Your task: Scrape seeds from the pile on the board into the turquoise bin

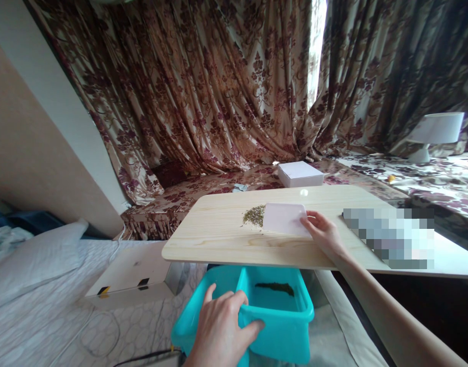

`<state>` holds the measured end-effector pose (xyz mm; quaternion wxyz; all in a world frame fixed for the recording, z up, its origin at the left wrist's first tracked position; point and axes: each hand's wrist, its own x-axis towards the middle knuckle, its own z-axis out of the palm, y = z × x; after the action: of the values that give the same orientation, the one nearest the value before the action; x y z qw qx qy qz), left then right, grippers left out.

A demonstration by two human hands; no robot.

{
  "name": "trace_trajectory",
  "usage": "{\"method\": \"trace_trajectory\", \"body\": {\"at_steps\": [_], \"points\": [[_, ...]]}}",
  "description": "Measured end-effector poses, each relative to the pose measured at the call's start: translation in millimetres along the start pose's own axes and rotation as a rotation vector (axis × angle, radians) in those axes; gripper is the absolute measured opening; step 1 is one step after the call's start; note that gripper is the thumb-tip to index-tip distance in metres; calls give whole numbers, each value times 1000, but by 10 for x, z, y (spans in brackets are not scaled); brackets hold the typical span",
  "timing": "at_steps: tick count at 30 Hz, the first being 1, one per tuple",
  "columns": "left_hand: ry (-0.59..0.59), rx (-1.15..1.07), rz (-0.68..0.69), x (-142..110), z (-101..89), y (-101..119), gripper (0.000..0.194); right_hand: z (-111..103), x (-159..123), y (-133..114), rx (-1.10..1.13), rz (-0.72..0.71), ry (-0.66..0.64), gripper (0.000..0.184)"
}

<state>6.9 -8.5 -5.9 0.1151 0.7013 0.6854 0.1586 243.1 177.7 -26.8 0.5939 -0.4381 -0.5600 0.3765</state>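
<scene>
Your right hand (pixel 321 229) pinches the near right corner of a white card (pixel 282 219) over the pale wooden tabletop (pixel 211 232), thumb and fingers closed on its edge. At the card's far end, to the left of your right hand, a loose pile (pixel 253 216) of green and brown flakes meets the card's edge, a few bits scattered around it. Below, nearer to you, your left hand (pixel 226 321) grasps the near rim of a turquoise bin (pixel 281 336) where its divider meets the wall, thumb outside, fingers over the left compartment. In the right compartment, ahead and to the right of that hand, lies a dark green strip of matter (pixel 275 288). To the right of your right hand, a blurred-out object (pixel 390 239) rests on the tabletop. Beyond both hands sit a white box (pixel 300 174) and, farther right, a lamp (pixel 440 128). Left of your left hand, a flat case (pixel 138 270) lies on the bed (pixel 130 331).
</scene>
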Motion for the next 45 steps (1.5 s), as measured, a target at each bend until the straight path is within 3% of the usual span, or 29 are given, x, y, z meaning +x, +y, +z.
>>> {"method": "trace_trajectory", "body": {"at_steps": [12,25,35,39,45], "points": [[32,-24,26,-1,19,-41,12,22,34,64,-41,-31,-131,43],[33,-25,11,-12,-15,-25,13,44,-27,-74,-3,0,-195,41],[35,-32,13,-20,-4,-39,13,9,-93,-174,45,152,-339,27],[36,-35,12,-21,-1,-44,13,-6,-95,-177,34,157,-246,28],[29,-12,1,2,-9,-24,11,-23,-25,-77,12,39,77,37]]}}
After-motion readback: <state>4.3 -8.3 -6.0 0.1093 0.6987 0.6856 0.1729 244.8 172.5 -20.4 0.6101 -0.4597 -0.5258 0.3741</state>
